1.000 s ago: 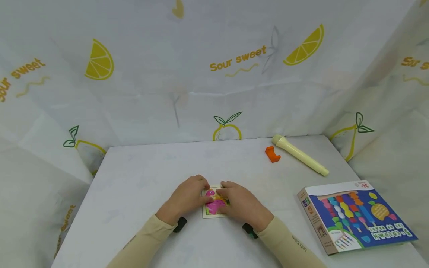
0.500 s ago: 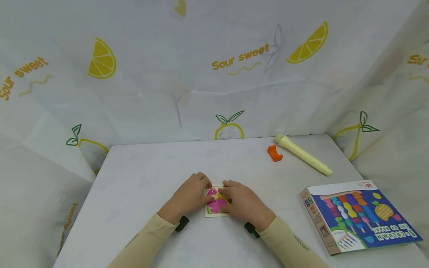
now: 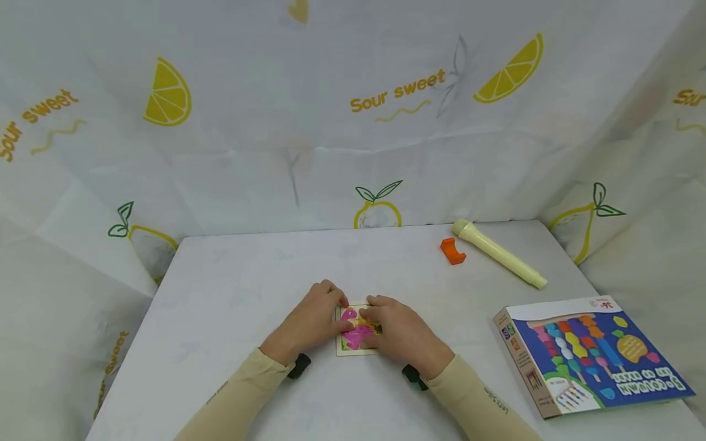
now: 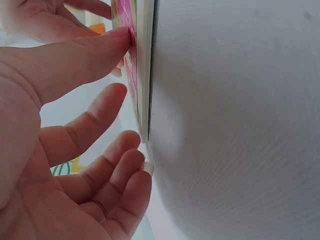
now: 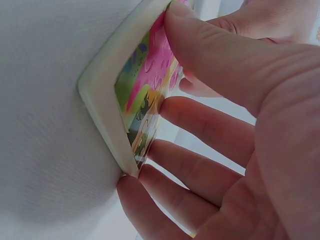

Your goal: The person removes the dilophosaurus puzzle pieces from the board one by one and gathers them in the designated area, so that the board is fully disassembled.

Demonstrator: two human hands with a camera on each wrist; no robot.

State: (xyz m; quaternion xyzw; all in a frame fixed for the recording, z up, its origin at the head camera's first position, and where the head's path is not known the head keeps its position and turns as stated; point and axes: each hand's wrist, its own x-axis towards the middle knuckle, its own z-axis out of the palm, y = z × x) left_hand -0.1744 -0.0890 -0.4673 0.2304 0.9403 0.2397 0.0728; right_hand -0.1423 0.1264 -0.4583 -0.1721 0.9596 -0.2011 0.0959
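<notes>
Square, pale-framed jigsaw with pink dinosaur print (image 3: 355, 340) — laid flat on white table (image 3: 248, 269), touched by left hand (image 3: 310, 320) and right hand (image 3: 407, 334), both relaxed, nothing grasped; pressure best applied straight down, without sliding.

“Sour sweet” (image 3: 398, 91) on cloth (image 3: 248, 190), “Let's” (image 3: 491, 394) on sleeve (image 3: 469, 392).

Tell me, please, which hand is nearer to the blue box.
Right. The right hand is at the right side of the puzzle, left of the blue box; the left hand is at the puzzle's left side, farther from the box.
</notes>
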